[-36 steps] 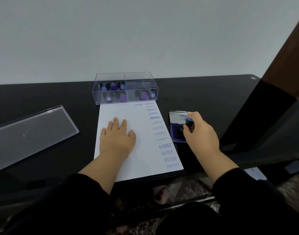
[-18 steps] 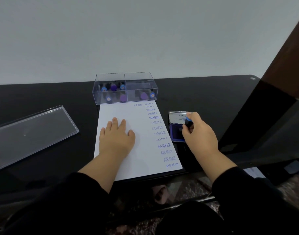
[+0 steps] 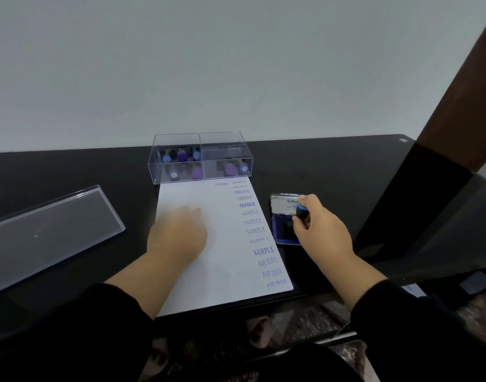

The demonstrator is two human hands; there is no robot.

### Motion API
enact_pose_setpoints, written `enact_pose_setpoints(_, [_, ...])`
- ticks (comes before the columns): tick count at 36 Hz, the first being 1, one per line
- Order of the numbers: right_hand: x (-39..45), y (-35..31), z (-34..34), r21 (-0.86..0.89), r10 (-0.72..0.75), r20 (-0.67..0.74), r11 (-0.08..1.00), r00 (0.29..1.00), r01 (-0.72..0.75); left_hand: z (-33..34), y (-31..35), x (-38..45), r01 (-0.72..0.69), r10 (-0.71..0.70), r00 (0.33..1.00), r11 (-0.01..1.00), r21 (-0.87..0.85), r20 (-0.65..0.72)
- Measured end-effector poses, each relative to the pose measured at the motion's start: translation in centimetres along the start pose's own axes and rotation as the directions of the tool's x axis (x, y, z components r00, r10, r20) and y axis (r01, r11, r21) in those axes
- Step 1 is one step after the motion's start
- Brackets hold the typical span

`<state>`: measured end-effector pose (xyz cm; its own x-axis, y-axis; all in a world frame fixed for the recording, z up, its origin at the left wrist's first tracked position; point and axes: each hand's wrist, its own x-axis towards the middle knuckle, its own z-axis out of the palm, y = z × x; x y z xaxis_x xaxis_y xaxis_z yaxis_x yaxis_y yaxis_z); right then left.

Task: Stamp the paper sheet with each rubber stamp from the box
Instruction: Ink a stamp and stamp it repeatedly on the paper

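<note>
A white paper sheet (image 3: 222,268) lies on the black table, with blue prints reading FRAGILE, SAMPLE and AIR MAIL down its right side. My left hand (image 3: 178,235) rests flat on the sheet, blurred. My right hand (image 3: 321,232) grips a rubber stamp (image 3: 301,210) with a blue top and holds it down on the open blue ink pad (image 3: 282,230), just right of the sheet. Behind the sheet stands a clear box (image 3: 200,158) with several blue and purple stamps inside.
The box's clear lid (image 3: 49,232) lies flat at the left of the table (image 3: 319,166). A grey wall rises behind. A brown post (image 3: 457,106) stands at the right. The table's near edge runs just below the sheet.
My left hand has shifted slightly on the sheet and is blurred. My right hand keeps the stamp on the ink pad, nearly unchanged.
</note>
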<state>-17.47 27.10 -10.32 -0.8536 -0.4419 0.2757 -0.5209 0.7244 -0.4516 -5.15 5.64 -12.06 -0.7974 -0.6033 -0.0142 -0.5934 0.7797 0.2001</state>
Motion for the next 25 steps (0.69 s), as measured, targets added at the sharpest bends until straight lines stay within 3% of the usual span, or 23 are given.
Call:
enact_pose_setpoints(8, [2.4, -1.0, -0.8, 0.157, 0.019, 0.035, 0.987, 0.999, -0.024, -0.6, -2.0, 1.2, -0.117, 0.115, 0.993, 0.992, -0.048, -0.035])
enact_pose_setpoints(15, [6.4, -5.1, 0.9, 0.301, -0.050, 0.054, 0.953, 0.997, 0.032, 0.1, -2.6, 1.5, 0.067, -0.065, 0.998, 0.981, -0.185, 0.019])
enact_pose_setpoints(25, [10.8, -9.6, 5.0, 0.289, -0.196, 0.079, 0.943, 0.977, 0.165, 0.5, -3.0, 2.4, 0.104, -0.098, 0.994, 0.986, -0.133, 0.049])
